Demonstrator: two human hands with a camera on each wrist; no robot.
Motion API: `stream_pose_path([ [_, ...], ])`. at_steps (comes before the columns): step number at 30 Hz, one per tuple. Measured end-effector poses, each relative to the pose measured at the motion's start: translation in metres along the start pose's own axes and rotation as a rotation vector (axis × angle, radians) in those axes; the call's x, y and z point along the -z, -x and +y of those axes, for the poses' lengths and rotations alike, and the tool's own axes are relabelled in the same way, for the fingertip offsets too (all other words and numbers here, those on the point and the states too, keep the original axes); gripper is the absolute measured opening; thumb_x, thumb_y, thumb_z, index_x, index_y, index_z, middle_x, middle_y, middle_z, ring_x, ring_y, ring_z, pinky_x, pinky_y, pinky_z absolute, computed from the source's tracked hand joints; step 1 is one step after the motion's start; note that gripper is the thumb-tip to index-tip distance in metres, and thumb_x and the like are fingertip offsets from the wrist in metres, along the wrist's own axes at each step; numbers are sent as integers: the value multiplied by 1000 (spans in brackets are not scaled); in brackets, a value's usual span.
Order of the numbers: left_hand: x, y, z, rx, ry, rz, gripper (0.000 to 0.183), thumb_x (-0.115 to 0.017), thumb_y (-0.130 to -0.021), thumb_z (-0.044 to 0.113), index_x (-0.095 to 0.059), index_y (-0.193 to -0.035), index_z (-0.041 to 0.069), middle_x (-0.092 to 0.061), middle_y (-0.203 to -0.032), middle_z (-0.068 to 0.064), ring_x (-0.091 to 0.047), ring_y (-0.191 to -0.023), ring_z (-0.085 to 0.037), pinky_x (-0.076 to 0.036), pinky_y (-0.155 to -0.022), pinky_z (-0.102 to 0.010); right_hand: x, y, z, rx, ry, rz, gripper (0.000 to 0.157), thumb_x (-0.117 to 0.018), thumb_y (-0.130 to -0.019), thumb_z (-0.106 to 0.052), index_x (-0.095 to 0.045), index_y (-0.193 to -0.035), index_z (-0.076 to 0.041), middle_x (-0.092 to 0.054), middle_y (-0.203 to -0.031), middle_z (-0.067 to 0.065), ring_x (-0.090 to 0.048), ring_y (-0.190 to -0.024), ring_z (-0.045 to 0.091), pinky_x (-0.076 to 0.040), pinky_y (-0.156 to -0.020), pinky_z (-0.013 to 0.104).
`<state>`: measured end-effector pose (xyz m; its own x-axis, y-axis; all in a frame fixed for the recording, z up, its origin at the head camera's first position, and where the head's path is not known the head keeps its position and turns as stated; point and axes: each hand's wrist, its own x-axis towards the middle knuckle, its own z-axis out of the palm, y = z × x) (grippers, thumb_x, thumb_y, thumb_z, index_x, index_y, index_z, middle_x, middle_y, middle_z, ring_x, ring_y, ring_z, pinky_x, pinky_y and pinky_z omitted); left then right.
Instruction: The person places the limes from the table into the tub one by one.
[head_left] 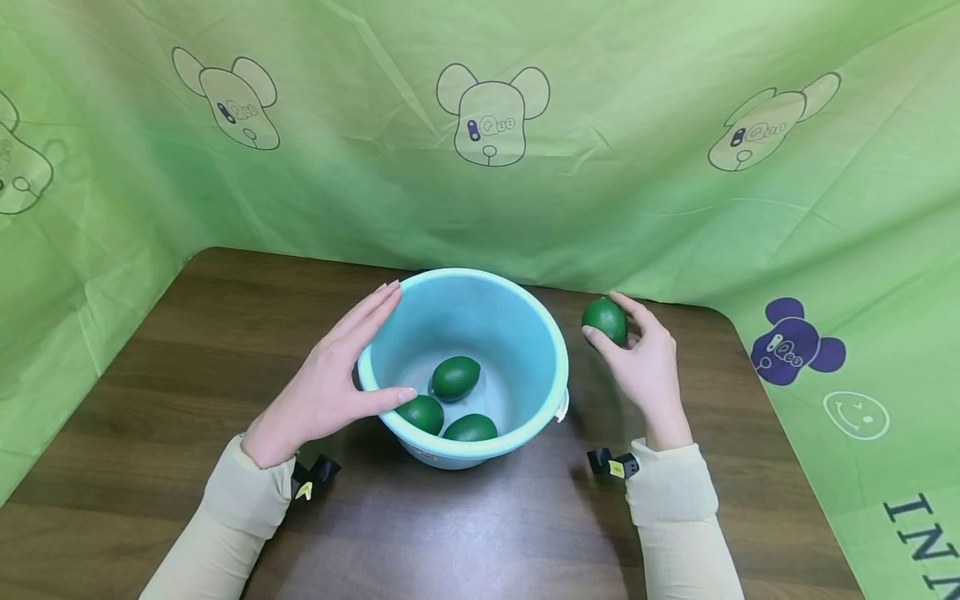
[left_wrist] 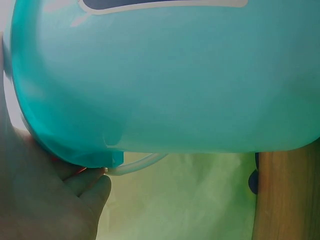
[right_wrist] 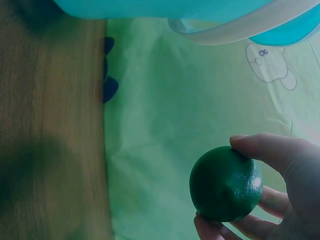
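Note:
A light blue bucket [head_left: 468, 454] stands upright on the table with its open top toward me. Inside at the bottom lie a dark green lime [head_left: 456, 378], a second lime [head_left: 422, 413] and a third lime [head_left: 471, 428]. My left hand [head_left: 326, 383] rests against the bucket's left rim, fingers fairly straight along it and thumb across the rim's front left. To the right of the bucket, my right hand [head_left: 637, 354] holds another glossy green lime [right_wrist: 226, 184] between thumb and fingers, apart from the bucket.
The brown wooden table [head_left: 517, 533] has a green cloth [head_left: 360, 167] with printed bear heads hanging behind it and at both sides. A white handle [right_wrist: 240, 31] runs along the bucket's side. Black wrist cameras sit at both cuffs.

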<state>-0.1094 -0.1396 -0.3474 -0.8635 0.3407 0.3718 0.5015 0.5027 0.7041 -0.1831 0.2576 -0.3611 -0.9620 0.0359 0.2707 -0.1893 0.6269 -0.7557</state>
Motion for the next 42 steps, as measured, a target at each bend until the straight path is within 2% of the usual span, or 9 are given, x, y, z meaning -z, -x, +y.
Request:
stream_pose_path([
  [10,0,0,1,-6,-3,3,100,-84,-83,44,-27,-163,23,-18,-167,13,-18,-151,-13,-35,-111,-54,0,0,0,-3,2,9,58,-78,-92,-27,-58,-145,-17,-58,-138,10,-68,-103,33,-50,-77,15],
  [22,0,-1,0,-22,-9,11,99,-84,-84,41,-27,-163,22,-19,-167,10,-19,-152,-16,-35,-110,-55,2,1,-7,37,-12,20,59,-79,-91,-23,-59,-145,-17,-59,-138,10,-68,-103,32,-49,-79,14],
  [30,0,0,-1,-13,-6,9,100,-84,-84,41,-27,-163,22,-19,-167,11,-19,-151,-15,-35,-111,-54,3,3,-13,55,1,32,59,-80,-90,-22,-59,-145,-18,-59,-138,10,-68,-105,30,-52,-82,19],
  [42,0,1,0,-11,0,7,100,-84,-83,41,-27,-163,22,-19,-167,11,-18,-151,-15,-35,-111,-55,5,8,-21,78,-23,58,58,-81,-89,-20,-61,-144,-20,-60,-137,7,-68,-104,26,-52,-82,18],
])
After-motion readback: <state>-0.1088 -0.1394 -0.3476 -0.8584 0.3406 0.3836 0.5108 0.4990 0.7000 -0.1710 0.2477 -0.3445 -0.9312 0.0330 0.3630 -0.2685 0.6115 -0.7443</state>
